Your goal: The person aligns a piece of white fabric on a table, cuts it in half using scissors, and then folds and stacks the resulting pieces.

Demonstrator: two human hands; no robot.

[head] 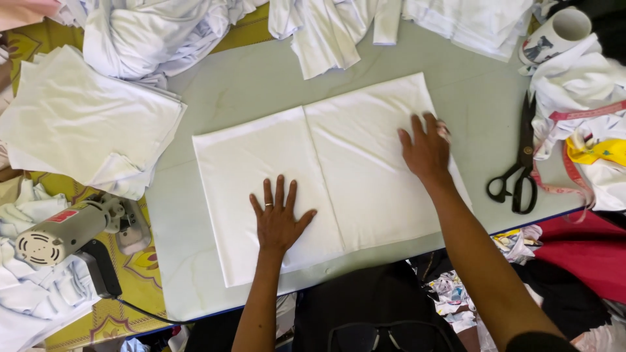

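Smoothing step: left hand [277, 218] flat, fingers spread, gripping nothing, right hand [427, 150] flat at 3 o'clock, both pressing the folded white cloth [326, 176] at table [261, 85] centre; judged next: a firm, even fold along the centre crease.

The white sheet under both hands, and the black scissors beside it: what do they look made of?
White sheet: looks like soft matte woven or knit fabric, folded with a centre crease, lying limp under the left hand and right hand. Scissors: probably metal, dark, dull finish, with looped handles.
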